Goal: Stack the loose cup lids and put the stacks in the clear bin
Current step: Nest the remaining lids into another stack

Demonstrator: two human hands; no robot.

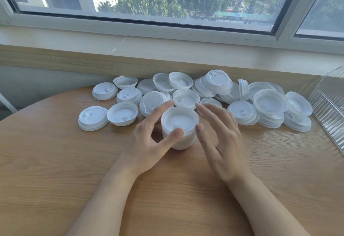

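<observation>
A stack of white cup lids (179,127) stands upright on the wooden table (55,161) in front of me. My left hand (150,142) holds it, thumb on the near rim and fingers round the far left side. My right hand (221,142) hovers just right of the stack with straight fingers, its thumb tip near the rim; contact is unclear. Many loose white lids (186,96) lie scattered behind the stack, some in short stacks (271,113). The clear ribbed bin (329,109) stands at the table's right edge, only partly in view.
A window sill and wall (167,57) run close behind the lid pile. The round table's edge curves away at the left. Bare wood lies near me, around my forearms.
</observation>
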